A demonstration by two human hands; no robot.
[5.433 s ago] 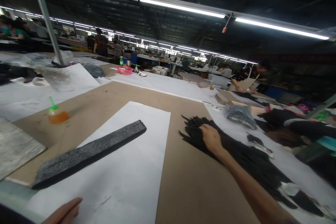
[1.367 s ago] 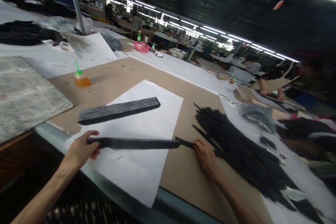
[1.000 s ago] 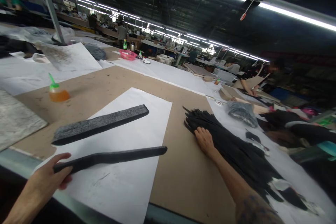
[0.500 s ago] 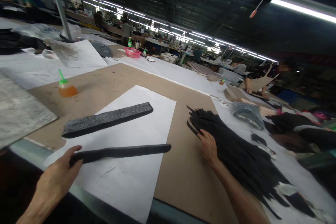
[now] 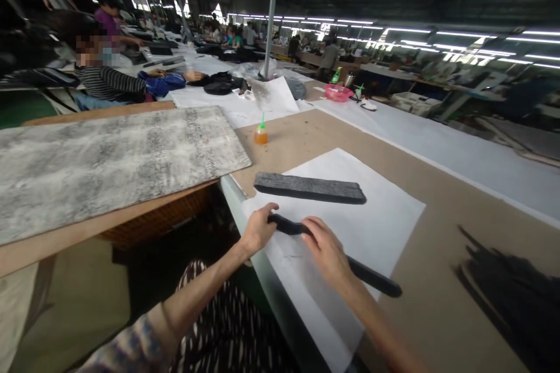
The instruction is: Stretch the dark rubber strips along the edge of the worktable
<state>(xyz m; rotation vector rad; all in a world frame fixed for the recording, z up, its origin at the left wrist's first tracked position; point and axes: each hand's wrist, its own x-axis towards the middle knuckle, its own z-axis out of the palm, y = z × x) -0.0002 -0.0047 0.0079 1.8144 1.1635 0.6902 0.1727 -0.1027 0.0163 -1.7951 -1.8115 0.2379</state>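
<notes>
A long black fabric strip (image 5: pixel 374 277) lies slantwise over a white paper sheet (image 5: pixel 389 210). My left hand (image 5: pixel 259 229) pinches its left end between thumb and fingers. Further along, my right hand (image 5: pixel 326 247) curls its fingers over the strip and covers its middle part. Just beyond both hands rests a neat stack of grey-and-black strips (image 5: pixel 310 186), partly on the paper. A loose pile of black strips (image 5: pixel 510 288) lies blurred at the right on the brown board (image 5: pixel 350 131).
A small bottle of orange liquid (image 5: pixel 261 134) with a green nozzle stands behind the stack. At the left lies a grey mottled board (image 5: pixel 126 157). A pink basket (image 5: pixel 338 93) sits farther back. A co-worker in a striped sleeve (image 5: pixel 114 83) is at the far left.
My right hand has left the loose pile and come across to the strip beside my left hand. The view has swung left. My left hand still grips the strip's end.
</notes>
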